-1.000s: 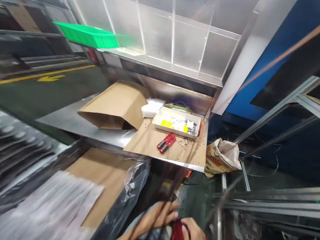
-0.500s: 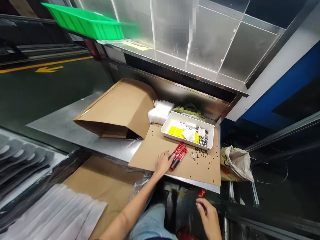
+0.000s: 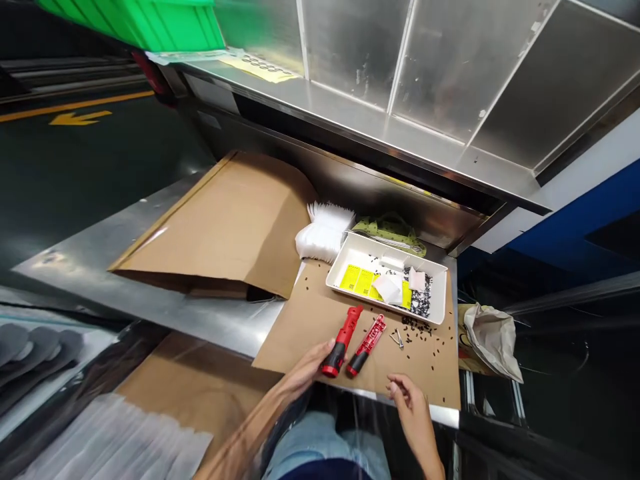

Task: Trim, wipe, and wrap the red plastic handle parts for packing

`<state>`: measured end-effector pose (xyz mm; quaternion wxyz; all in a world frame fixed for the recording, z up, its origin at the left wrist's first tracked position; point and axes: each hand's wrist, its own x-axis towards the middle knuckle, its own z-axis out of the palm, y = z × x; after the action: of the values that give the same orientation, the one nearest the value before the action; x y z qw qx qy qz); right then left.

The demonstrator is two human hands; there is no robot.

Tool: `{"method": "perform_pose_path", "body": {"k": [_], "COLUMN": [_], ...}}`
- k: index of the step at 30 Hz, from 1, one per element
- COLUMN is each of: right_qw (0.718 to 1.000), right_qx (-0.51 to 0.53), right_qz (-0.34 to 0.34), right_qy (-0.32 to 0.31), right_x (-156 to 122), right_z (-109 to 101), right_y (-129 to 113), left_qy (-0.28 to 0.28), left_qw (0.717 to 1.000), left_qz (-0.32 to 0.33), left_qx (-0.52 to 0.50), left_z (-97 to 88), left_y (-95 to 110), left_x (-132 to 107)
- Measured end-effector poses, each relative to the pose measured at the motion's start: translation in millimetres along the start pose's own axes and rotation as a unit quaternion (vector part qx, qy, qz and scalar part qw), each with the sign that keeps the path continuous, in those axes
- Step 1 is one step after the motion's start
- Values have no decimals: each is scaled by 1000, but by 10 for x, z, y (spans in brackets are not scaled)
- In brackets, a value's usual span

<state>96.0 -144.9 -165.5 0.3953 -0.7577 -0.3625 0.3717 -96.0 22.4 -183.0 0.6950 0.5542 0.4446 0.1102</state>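
My left hand (image 3: 309, 365) is closed on the black-and-red handle end of a tool housing half (image 3: 345, 339), its smooth outer side facing up. Just right of it, the matching housing half (image 3: 369, 341) lies on the cardboard with its ribbed red inside showing. My right hand (image 3: 407, 399) hovers by the table's front edge, fingers loosely curled and apart, with nothing visible in it. Between the hands and the tray lie a few small metal pins (image 3: 397, 339). Small black pieces (image 3: 420, 328) are scattered around them.
A white tray (image 3: 336, 283) holds yellow labels, white packets and black bits. Behind it sit a green patterned pouch (image 3: 390, 228) and white foam sleeves (image 3: 324, 233). A large brown carton (image 3: 225, 227) lies open at left. A paper bag (image 3: 493, 340) stands right of the table.
My left hand has taken up one housing half, turned its outer side up and separated it leftward from the other. My right hand has risen closer to the table edge. The view has shifted.
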Motion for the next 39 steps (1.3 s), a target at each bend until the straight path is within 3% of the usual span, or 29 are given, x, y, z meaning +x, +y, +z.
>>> {"method": "perform_pose_path", "body": {"k": [4, 8, 12, 17, 25, 34, 39], "right_qw": [996, 986, 976, 960, 929, 895, 896], "right_qx": [93, 162, 212, 277, 367, 443, 443], "right_qz": [-10, -34, -43, -30, -1, 42, 35], "right_qy": [-16, 1, -15, -15, -44, -20, -17], "right_x": [-36, -5, 113, 214, 262, 318, 346], "right_z": [2, -142, -337, -453, -469, -398, -355], "right_y": [-436, -808, -914, -935, -984, -930, -918], "left_qy": [-8, 5, 24, 4, 7, -15, -37], "left_qw": [986, 937, 944, 962, 980, 980, 980], "left_qz": [35, 119, 186, 189, 168, 185, 187], "left_qx": [-163, -329, -270, -195, -103, -75, -65], "left_z": [190, 469, 679, 839, 921, 941, 908], "left_y": [238, 523, 791, 993, 1039, 1088, 1025], "left_x": [-290, -350, -402, -437, -319, -266, -202]}}
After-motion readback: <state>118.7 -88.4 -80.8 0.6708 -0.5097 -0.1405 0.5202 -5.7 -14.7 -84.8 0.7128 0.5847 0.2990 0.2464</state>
